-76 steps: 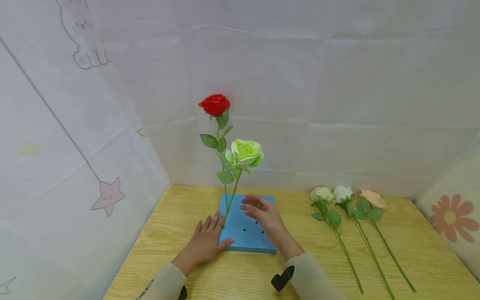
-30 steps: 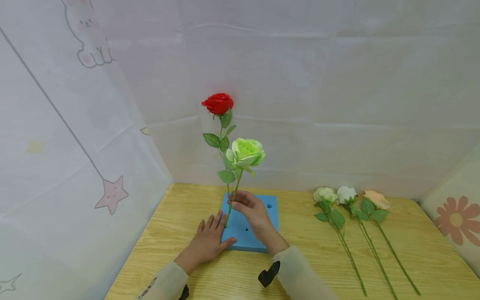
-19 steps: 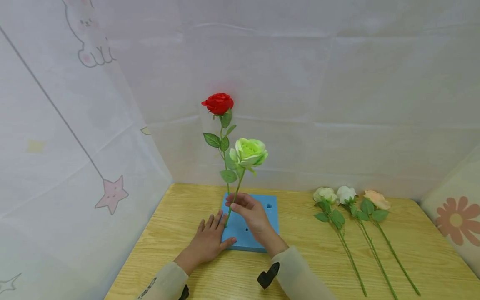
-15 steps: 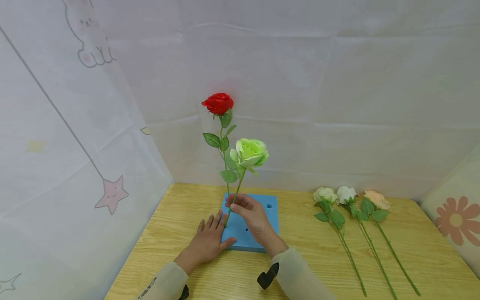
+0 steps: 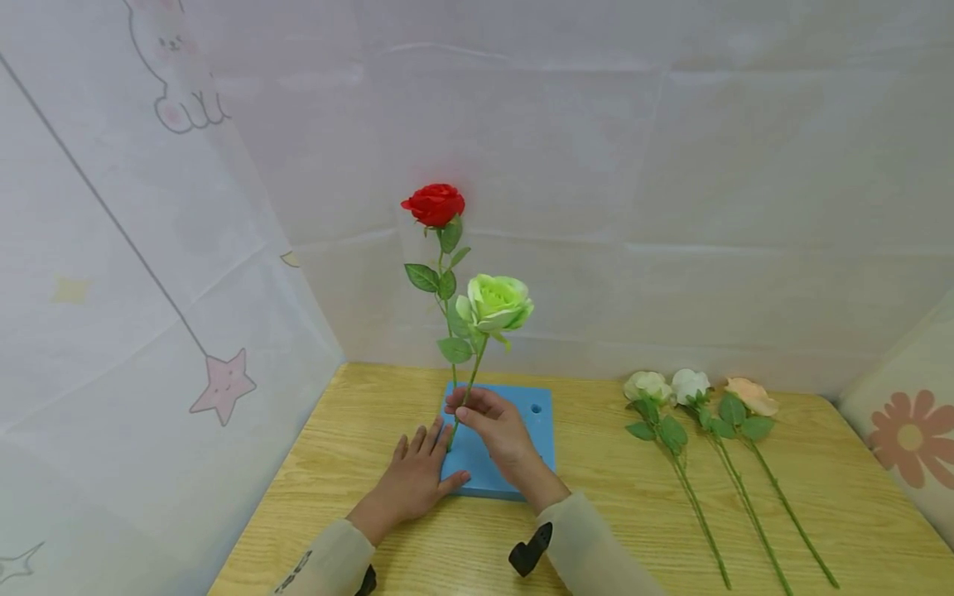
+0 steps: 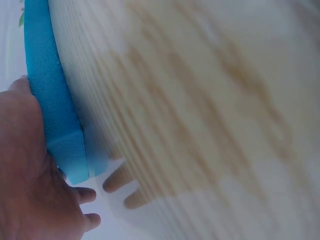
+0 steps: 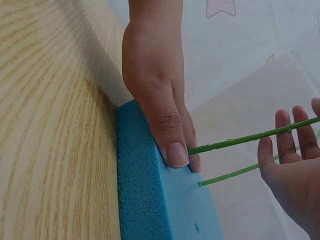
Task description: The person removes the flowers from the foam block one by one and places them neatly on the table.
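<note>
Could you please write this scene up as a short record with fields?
Left hand: resting at the near left corner of the blue foam block
Right hand: holding the green rose by its stem
Green rose: stem in the block, leaning right
Red rose: standing behind the green one
Lying at right: cream rose, white rose, peach rose
Surface: wood-grain table

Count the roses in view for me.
5. The red rose and green rose stand in the blue block; the cream rose, white rose and peach rose lie on the table, right of it.
</note>
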### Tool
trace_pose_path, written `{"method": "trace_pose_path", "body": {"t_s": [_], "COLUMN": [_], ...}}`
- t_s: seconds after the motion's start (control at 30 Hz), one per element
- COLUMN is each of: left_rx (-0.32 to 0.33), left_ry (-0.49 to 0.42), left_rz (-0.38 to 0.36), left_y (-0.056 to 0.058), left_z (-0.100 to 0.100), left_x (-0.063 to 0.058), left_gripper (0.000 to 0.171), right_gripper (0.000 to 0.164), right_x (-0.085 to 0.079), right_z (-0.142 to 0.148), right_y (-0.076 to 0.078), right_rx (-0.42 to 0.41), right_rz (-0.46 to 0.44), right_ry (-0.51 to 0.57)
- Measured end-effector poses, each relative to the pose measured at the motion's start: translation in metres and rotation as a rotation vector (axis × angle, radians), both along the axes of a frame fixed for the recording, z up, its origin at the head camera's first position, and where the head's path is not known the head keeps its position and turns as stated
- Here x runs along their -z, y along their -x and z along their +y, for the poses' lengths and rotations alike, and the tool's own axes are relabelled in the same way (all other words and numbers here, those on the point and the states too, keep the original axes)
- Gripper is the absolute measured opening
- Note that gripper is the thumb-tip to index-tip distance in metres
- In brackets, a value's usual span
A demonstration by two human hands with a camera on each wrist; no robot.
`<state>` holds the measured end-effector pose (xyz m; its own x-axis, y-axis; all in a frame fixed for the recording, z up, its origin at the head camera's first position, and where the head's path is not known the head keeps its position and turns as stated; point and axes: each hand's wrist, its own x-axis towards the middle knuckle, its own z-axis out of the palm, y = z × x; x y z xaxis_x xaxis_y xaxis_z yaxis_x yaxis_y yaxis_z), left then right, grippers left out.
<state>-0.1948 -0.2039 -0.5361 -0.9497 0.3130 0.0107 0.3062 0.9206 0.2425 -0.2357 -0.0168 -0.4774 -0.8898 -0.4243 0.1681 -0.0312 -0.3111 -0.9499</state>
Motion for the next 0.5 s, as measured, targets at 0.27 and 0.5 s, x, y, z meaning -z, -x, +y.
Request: {"method": "trace_pose_path", "body": {"t_s": [0.27, 0.5], "left_rx": [-0.002, 0.004], "left_ry": [0.005, -0.009], "left_rz": [0.005, 0.01], "left_y": [0.0006, 0.0004], "left_z": [-0.0011, -0.0014], "left_x": [0.002, 0.0028], "left_gripper": [0.095, 0.095], "right_gripper": [0.034, 0.035], "right_x": [0.0006, -0.0015], "right_z": [-0.0021, -0.003], "right_y": [-0.0003, -0.0014], "right_rx": [0.019, 0.036], "right_rz": [-0.029, -0.027], "right_ry": [0.024, 0.044]}}
